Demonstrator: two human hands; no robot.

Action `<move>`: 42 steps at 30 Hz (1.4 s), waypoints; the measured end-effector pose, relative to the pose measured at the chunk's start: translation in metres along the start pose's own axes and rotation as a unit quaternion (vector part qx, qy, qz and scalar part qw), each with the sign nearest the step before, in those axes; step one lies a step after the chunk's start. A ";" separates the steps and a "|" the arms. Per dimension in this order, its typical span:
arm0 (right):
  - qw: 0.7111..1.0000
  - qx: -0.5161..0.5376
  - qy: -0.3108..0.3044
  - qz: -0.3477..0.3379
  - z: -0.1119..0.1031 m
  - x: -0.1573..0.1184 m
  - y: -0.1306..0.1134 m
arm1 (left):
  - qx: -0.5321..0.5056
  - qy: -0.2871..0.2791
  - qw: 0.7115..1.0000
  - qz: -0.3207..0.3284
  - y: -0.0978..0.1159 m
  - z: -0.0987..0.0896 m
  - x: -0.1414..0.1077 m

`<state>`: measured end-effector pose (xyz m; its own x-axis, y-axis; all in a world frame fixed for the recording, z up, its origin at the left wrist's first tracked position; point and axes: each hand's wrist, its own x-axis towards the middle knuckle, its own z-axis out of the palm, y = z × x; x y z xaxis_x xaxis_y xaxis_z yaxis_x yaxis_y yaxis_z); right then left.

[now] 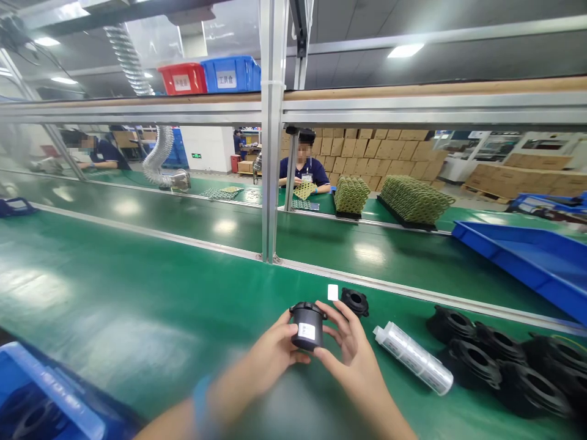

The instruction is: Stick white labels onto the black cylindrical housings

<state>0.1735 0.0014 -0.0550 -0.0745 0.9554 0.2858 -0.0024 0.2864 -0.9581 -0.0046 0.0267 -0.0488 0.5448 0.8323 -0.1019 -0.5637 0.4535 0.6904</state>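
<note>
A black cylindrical part [307, 340] with a flanged top and a white label is held above the green table, between both hands. My left hand [277, 348] grips its left side, the thumb beside the label. Around its right side, the fingers and thumb of my right hand [346, 345] touch the top and bottom edges. Just beyond my right fingertips are a small white label [332, 293] and another black part [355, 301]. A roll of clear wrapped material [413, 358] lies to the right of my right hand.
Several black flanged parts [472, 362] stand at the right. A blue tray [518, 252] sits behind them, a blue bin [59, 391] at the lower left. A metal post [271, 140] rises from the table's rail. Across it, a person [305, 165] handles a yellow-green perforated sheet.
</note>
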 end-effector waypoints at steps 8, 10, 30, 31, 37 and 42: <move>0.995 -0.095 -0.016 -0.021 0.011 -0.006 -0.006 | 0.047 0.015 0.999 0.009 0.003 0.009 -0.010; 0.992 -0.124 -0.017 -0.032 0.016 -0.008 -0.004 | 0.076 0.052 0.996 0.011 0.000 0.006 -0.011; 0.929 -0.168 0.306 -0.124 -0.032 0.015 -0.005 | 0.193 0.110 0.965 0.142 0.019 -0.003 0.101; 0.924 -0.164 0.327 -0.114 -0.037 0.018 -0.003 | 0.190 0.107 0.964 0.151 0.019 -0.001 0.113; 0.902 -0.181 0.377 -0.107 -0.045 0.020 0.006 | 0.196 0.109 0.957 0.183 0.014 0.003 0.164; 0.894 -0.199 0.384 -0.120 -0.041 0.020 0.007 | 0.184 0.091 0.963 0.174 0.014 0.010 0.181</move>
<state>0.2132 0.0257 -0.0552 0.5867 0.5880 0.5568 0.4399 0.3459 -0.8288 0.0920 0.1805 -0.0507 0.2272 0.9705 0.0808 -0.4154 0.0216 0.9094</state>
